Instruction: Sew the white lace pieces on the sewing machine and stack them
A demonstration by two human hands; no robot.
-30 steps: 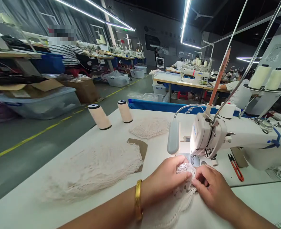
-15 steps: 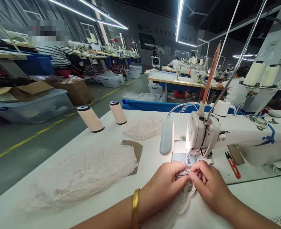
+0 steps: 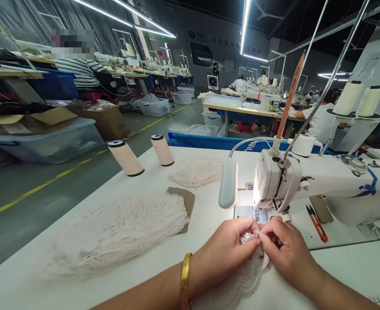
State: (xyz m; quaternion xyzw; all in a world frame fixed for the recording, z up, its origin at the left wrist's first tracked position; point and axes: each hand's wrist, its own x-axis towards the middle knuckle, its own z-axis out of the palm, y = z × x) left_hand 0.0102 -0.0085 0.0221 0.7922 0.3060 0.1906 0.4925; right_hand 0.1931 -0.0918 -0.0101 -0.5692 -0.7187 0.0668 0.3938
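A strip of white lace trim is pinched between my two hands, just in front of the sewing machine. My left hand, with a gold bangle at its wrist, is closed on the lace, which bunches between thumb and fingers. Thumb and forefinger of my right hand grip the lace edge, touching the left fingertips. The lace hangs down below both hands. Right behind the fingers are the needle area and metal needle plate, partly hidden by my hands.
A large pile of lace lies on brown card at left, a smaller lace bundle behind it. Two thread cones stand near the table's far edge. Orange thread snips lie right of the machine head. A lamp hangs beside it.
The view has shifted slightly. My fingertips have drawn closer together on the lace, and the right fingers have curled in more. Both hands still hold it.
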